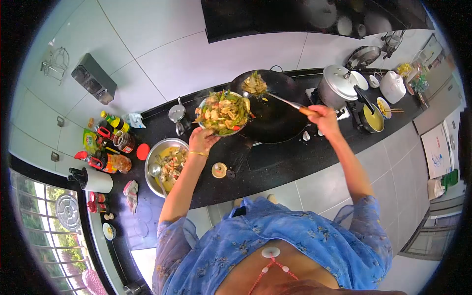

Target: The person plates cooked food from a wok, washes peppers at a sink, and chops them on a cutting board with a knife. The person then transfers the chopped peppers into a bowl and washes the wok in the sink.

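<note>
While your left fingers grip the heaped dish by the wok, your right fingers enclose the spatula, loaded above it; the front edge of the table runs nearer you.

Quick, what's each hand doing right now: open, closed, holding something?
Left hand: holding a plate heaped with food.
Right hand: closed around the handle of a spatula.
</note>
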Available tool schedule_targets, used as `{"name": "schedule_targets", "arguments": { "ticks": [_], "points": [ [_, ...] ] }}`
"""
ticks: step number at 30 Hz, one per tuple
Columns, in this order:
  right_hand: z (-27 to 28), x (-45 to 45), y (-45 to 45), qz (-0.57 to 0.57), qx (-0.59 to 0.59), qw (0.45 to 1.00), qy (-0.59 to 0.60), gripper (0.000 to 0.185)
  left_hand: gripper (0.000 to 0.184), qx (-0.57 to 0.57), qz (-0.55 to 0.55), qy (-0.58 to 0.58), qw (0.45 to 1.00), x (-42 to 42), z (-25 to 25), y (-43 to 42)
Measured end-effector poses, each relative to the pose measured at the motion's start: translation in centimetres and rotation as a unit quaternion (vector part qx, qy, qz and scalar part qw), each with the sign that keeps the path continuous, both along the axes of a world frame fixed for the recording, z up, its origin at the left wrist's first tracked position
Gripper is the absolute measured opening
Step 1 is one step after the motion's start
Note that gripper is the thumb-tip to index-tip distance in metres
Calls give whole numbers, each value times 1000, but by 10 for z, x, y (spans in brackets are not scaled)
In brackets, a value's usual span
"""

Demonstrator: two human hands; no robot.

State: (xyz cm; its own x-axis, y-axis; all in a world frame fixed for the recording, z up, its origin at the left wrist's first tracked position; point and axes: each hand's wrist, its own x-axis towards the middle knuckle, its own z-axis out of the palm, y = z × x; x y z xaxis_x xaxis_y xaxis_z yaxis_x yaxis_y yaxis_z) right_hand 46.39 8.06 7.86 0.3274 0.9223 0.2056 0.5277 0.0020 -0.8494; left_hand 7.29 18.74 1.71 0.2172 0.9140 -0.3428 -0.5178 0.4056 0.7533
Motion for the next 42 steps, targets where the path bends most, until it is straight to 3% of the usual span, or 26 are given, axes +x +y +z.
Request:
{"name": "schedule_targets", "arguments": {
  "ticks": [1, 6, 10, 13, 23, 29, 34, 38, 42],
  "points": [
    [13, 6, -7, 12, 9, 1000, 8, 28, 24, -4, -2, -43, 999, 3, -6, 5],
    [97, -3, -46, 21, -17, 998, 59, 31, 23, 0, -13, -22, 1000, 38, -13, 21],
    [124, -10, -68, 8, -17, 999, 44, 30, 22, -24, -10, -13, 1000, 71, -5, 33],
    [138, -30, -83, -2, -24, 995, -101, 31, 32, -31, -42, -40, 998, 95, -11, 44],
    [152, -52, -107, -77, 48, 937, -337, 29, 32, -42, -98, -63, 992, 126, -22, 39],
    [154, -55, -112, -46, 88, 880, -464, 33, 26, -23, -84, -45, 995, 121, -9, 27],
    [152, -58, -119, -54, 76, 859, -503, 42, 21, 5, -128, -63, 990, 112, -12, 30],
    [148, -57, -121, -31, 89, 858, -505, 43, 22, -8, -90, -47, 995, 109, -7, 25],
    [147, -55, -113, -28, 143, 868, -474, 44, 24, 6, -89, -113, 990, 109, -19, 38]
  ]
}}
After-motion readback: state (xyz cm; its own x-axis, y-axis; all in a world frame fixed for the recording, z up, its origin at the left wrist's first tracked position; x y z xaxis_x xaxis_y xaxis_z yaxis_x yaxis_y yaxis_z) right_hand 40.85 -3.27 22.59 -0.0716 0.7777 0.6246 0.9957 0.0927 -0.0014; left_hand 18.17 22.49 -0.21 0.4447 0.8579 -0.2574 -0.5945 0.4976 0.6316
